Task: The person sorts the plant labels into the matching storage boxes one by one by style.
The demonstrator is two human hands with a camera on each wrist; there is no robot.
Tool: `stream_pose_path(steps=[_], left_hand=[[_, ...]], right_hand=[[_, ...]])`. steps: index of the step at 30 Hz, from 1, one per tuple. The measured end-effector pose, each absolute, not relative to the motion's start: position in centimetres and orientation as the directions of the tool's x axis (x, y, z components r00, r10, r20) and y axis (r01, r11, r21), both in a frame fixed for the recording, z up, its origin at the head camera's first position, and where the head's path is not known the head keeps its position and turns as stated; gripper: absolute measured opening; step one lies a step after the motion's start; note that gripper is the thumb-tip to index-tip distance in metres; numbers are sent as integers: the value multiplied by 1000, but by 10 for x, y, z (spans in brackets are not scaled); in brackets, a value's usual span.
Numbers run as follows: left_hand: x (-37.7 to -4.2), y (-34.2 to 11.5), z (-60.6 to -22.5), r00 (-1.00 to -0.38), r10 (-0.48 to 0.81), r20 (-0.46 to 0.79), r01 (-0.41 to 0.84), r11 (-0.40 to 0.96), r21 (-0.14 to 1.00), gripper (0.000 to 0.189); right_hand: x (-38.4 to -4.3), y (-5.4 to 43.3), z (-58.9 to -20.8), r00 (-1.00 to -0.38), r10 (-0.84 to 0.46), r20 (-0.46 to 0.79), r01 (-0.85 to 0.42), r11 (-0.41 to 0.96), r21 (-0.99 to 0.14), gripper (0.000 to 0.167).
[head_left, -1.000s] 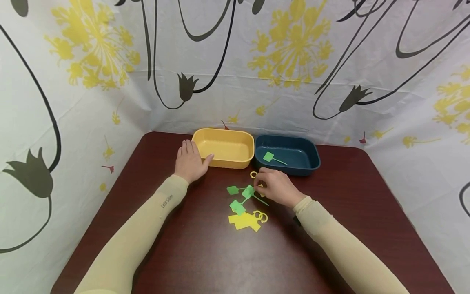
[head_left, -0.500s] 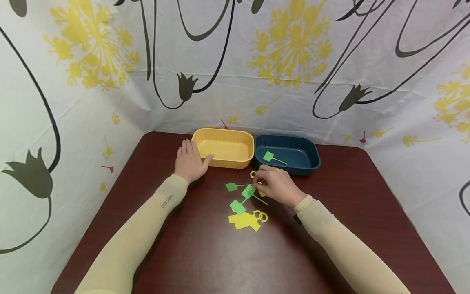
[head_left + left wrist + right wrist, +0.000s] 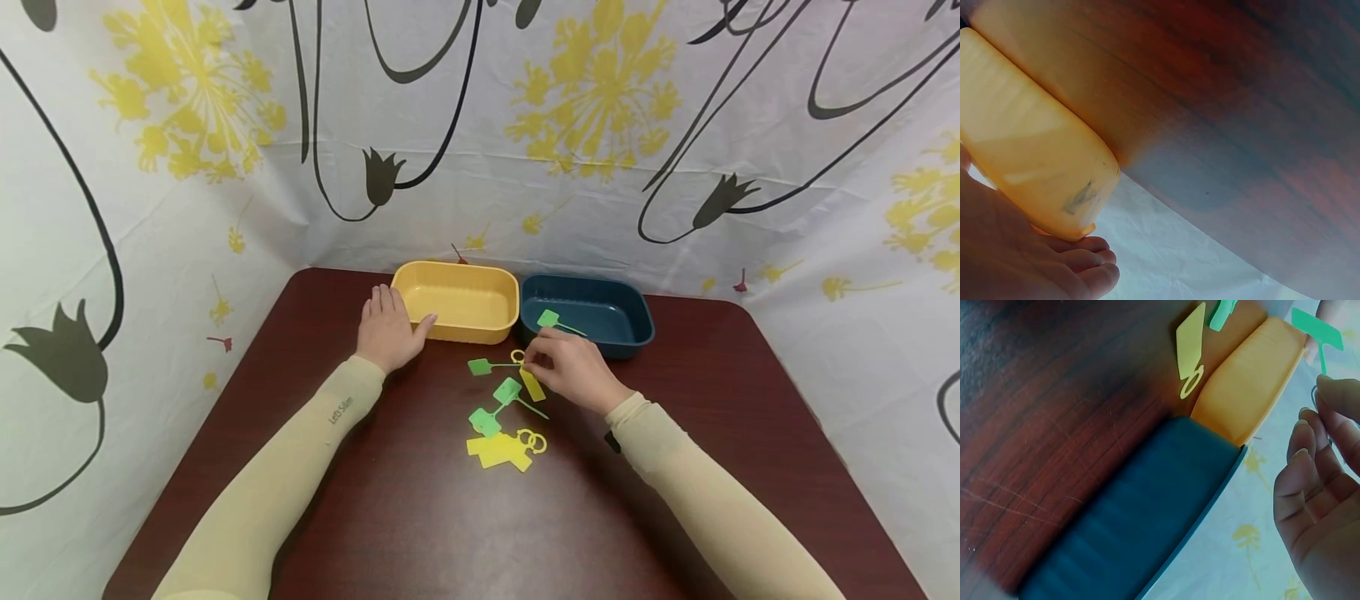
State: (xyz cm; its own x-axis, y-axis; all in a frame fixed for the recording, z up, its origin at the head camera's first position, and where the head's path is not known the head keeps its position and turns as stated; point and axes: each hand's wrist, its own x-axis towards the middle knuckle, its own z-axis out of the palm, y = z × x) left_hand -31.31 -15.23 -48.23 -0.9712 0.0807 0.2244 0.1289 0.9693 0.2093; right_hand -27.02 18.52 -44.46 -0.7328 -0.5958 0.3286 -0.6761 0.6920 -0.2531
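Observation:
My left hand (image 3: 389, 329) rests with straight fingers on the near left rim of the yellow bin (image 3: 456, 335). Between thumb and fingertips, my right hand (image 3: 572, 367) pinches the thin stem of a green tag (image 3: 480, 367); in the right wrist view the green tag (image 3: 1317, 328) is lifted off the table. Just below that hand lies a yellow ring tag (image 3: 532, 385). Two more green tags (image 3: 507, 390) lie nearer, beside a small pile of yellow ring tags (image 3: 498, 451). One green tag (image 3: 549, 319) sits in the dark blue bin (image 3: 633, 340).
The two bins stand side by side at the back of the dark red-brown table (image 3: 480, 533). A white patterned cloth (image 3: 480, 125) hangs behind and at both sides.
My right hand has lifted the green tag up and away from the other green tags, toward the bins, uncovering the yellow ring tag. My left hand has stayed put.

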Motion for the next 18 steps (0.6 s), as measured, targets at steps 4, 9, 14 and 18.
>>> stream_pose_path(steps=[4, 9, 14, 18], left_hand=[[-312, -152, -482, -974, 76, 213, 123, 968, 218, 101], [-313, -152, -482, -977, 72, 202, 117, 968, 224, 101], [-313, -152, -483, -976, 69, 205, 116, 966, 229, 101], [-312, -152, -482, -975, 72, 210, 120, 967, 226, 102]], right_hand=[[-272, 187, -442, -720, -598, 352, -687, 684, -245, 11], [-273, 189, -439, -726, -587, 359, -681, 687, -254, 9], [-276, 192, -436, -733, -571, 370, -671, 696, -256, 10], [-277, 195, -433, -747, -557, 363, -656, 707, -266, 11]])
